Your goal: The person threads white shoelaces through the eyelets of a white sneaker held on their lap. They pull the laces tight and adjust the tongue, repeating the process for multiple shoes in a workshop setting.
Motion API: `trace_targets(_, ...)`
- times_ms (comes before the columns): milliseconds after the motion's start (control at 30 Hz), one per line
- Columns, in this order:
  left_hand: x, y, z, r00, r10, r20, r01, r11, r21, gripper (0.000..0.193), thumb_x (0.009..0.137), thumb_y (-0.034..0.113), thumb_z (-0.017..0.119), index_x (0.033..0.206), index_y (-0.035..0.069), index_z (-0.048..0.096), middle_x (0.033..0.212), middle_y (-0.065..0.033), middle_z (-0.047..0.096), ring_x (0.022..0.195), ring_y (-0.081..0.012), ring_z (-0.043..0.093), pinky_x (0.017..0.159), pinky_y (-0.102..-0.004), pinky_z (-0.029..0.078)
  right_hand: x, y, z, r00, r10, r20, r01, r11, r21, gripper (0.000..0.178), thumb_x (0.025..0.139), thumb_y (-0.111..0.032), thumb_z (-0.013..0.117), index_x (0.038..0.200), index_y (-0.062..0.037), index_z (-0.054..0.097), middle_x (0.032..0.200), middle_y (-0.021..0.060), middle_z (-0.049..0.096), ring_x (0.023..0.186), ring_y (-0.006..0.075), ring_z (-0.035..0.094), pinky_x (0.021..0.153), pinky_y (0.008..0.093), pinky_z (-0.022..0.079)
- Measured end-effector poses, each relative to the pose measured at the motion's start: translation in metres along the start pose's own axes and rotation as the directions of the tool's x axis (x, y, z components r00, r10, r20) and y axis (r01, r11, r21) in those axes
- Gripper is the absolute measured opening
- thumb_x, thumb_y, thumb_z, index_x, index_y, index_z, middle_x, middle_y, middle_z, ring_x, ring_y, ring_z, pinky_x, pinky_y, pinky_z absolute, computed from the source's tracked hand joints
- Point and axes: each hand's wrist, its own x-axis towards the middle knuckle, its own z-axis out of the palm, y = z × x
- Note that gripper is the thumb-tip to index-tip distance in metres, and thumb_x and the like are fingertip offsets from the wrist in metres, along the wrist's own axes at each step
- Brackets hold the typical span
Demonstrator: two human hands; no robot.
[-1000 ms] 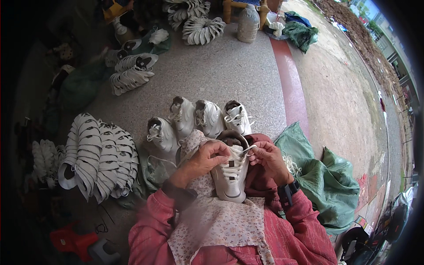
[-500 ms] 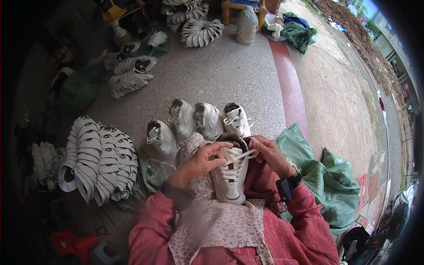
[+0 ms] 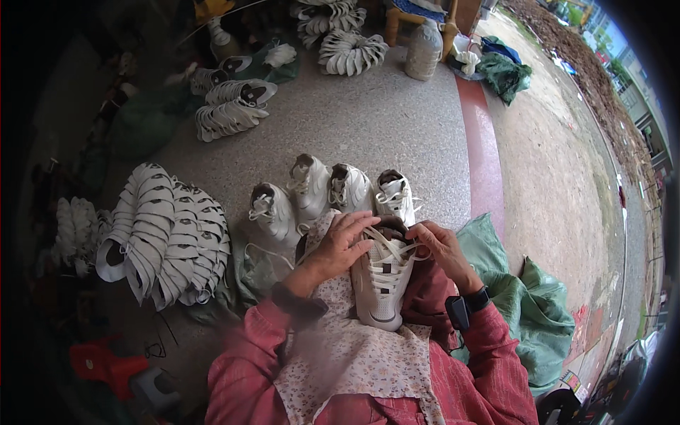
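Observation:
A white sneaker (image 3: 379, 301) with dark brown lining rests on my lap, toe toward me. Its white shoelace (image 3: 391, 248) crosses at the top eyelets. My left hand (image 3: 341, 248) grips the left of its collar, fingers over the edge and thumb by the lace. At the right of the collar, my right hand (image 3: 445, 251) pinches the lace; its fingertips partly hide the hold. Beyond the sneaker, several laced white sneakers (image 3: 350, 190) stand on the floor. A flowered apron (image 3: 354, 368) lies under my forearms.
Nested stacks of white shoe uppers (image 3: 166, 237) lie at left, with more bundles (image 3: 234, 117) farther off. Green sacking (image 3: 528, 301) is bunched at right. A red plastic object (image 3: 103, 368) sits lower left. A big clear bottle (image 3: 425, 51) stands at the back beside a stool (image 3: 397, 25).
The view has shifted, so the floor and background sit farther right. My right fingers have moved closer to the collar; the lace, earlier drawn out to the right, now hangs in a looser curve.

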Motion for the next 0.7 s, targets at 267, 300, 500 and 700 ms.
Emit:
trace_targets(267, 0.032, -0.007, -0.011, 0.977, 0.106, 0.186, -0.159, 0.941, 0.299, 0.018, 0.090, 0.027, 0.067, 0.096, 0.011, 0.066, 0.120, -0.0094, 0.060, 0.117, -0.0290, 0.054, 0.103, -0.0423, 0.037, 0.005, -0.009, -0.005, 0.998, -0.054, 0.045, 0.059, 0.990, -0.128, 0.045, 0.106, -0.039, 0.052, 0.100, 0.0032, 0.068, 0.100, 0.0052, 0.062, 0.083, 0.0129, 0.062, 0.074, 0.0275, 0.051)
trace_targets(300, 0.034, -0.006, -0.009, 0.976, 0.125, 0.180, -0.180, 0.928, 0.327, 0.019, 0.089, 0.028, 0.067, 0.095, 0.011, 0.066, 0.117, -0.0088, 0.061, 0.115, -0.0285, 0.055, 0.102, -0.0420, 0.037, 0.006, -0.005, -0.006, 0.995, -0.086, 0.048, 0.091, 0.989, -0.114, 0.045, 0.105, -0.038, 0.052, 0.099, 0.0040, 0.068, 0.101, 0.0058, 0.062, 0.083, 0.0133, 0.063, 0.074, 0.0278, 0.051)
trace_targets(500, 0.019, 0.029, -0.028, 0.965, 0.076, 0.252, -0.142, 0.956, 0.258, 0.027, 0.091, 0.033, 0.065, 0.100, 0.008, 0.063, 0.092, -0.0128, 0.067, 0.093, -0.0321, 0.064, 0.091, -0.0438, 0.043, 0.016, -0.027, 0.005, 0.987, -0.061, 0.151, 0.104, 0.948, -0.301, 0.014, 0.097, -0.012, 0.064, 0.096, -0.0010, 0.073, 0.092, 0.0041, 0.068, 0.085, 0.0119, 0.063, 0.073, 0.0281, 0.050)
trace_targets(700, -0.040, 0.121, -0.104, 0.964, 0.003, 0.266, -0.031, 0.994, 0.103, 0.027, 0.089, 0.030, 0.064, 0.099, 0.005, 0.069, 0.089, -0.0146, 0.069, 0.084, -0.0311, 0.066, 0.076, -0.0420, 0.049, 0.035, -0.036, 0.018, 0.905, -0.267, 0.331, 0.417, 0.716, -0.560, 0.009, 0.085, -0.011, 0.072, 0.088, -0.0033, 0.075, 0.081, 0.0113, 0.070, 0.075, 0.0247, 0.067, 0.065, 0.0365, 0.051)
